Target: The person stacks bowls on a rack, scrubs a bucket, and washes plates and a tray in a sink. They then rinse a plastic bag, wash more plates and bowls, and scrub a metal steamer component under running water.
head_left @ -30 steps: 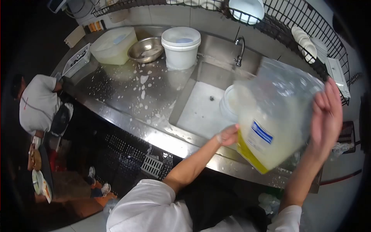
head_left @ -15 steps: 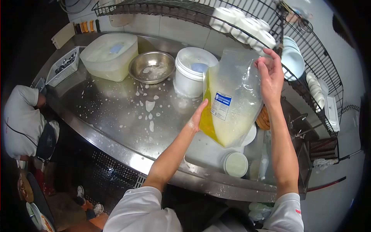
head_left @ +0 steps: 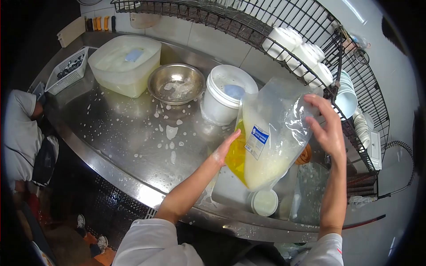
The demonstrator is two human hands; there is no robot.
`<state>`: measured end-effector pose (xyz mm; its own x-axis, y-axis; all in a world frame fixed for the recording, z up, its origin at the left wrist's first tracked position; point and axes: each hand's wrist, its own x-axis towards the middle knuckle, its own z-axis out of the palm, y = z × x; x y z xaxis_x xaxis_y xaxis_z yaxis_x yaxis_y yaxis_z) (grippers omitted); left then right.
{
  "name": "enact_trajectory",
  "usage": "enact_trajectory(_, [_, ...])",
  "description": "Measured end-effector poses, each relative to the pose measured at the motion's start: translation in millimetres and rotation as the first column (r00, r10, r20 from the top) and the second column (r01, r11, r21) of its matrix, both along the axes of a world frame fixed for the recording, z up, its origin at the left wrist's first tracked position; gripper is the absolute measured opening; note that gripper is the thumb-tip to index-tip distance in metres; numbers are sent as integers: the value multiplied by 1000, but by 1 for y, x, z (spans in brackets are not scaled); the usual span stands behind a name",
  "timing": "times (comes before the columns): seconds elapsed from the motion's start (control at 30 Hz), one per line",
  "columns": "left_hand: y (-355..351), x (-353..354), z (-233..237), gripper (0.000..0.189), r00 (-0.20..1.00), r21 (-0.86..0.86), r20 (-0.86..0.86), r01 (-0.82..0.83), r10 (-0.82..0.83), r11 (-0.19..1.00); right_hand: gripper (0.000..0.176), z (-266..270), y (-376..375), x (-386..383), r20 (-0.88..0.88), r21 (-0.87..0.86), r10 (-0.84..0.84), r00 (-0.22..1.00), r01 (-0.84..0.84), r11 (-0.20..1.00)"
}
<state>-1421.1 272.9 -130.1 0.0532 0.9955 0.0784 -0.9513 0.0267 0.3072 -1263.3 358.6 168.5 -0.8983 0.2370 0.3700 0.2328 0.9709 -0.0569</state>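
A clear plastic bag of dishwashing liquid (head_left: 275, 133) hangs tilted over the steel counter, with yellow liquid along its left side, pale foamy liquid in the middle and a blue-and-white label. My left hand (head_left: 228, 148) grips its left side, thumb in front and the other fingers hidden behind. At the upper right edge of the bag is my right hand (head_left: 327, 126), fingers curved and apart, fingertips at the plastic. Just behind the bag stands a white bucket (head_left: 219, 104) with suds and a blue sponge (head_left: 234, 91) in it. Below the bag is a small round tub (head_left: 265, 203) of pale liquid.
Left of the bucket are a steel bowl (head_left: 176, 100) and a large translucent tub (head_left: 133, 82) of soapy water. A white basket (head_left: 69, 73) sits farther left. Overhead, a wire rack (head_left: 248, 29) holds white cups (head_left: 284, 42). A person (head_left: 20, 133) bends at the far left.
The bag has come lower in view and leans more to the right. My right hand has lowered with it, its fingers spread wider. My left hand still grips the bag's side.
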Motion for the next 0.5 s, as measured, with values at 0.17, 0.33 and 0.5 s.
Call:
enact_trajectory(0.17, [-7, -2, -1, 53, 1000, -45, -14, 10, -11, 999, 84, -85, 0, 6, -565, -280, -60, 823, -123, 952])
enact_trajectory(0.33, [-22, -14, -1, 54, 994, -127, -108, 9, -23, 992, 75, -148, -2, 9, -728, -637, -411, 549, -320, 702])
enact_trajectory(0.5, [-32, -35, -8, 57, 983, -202, -170, 37, -72, 979, 34, -183, 5, 10, -381, -925, -637, 671, -286, 252])
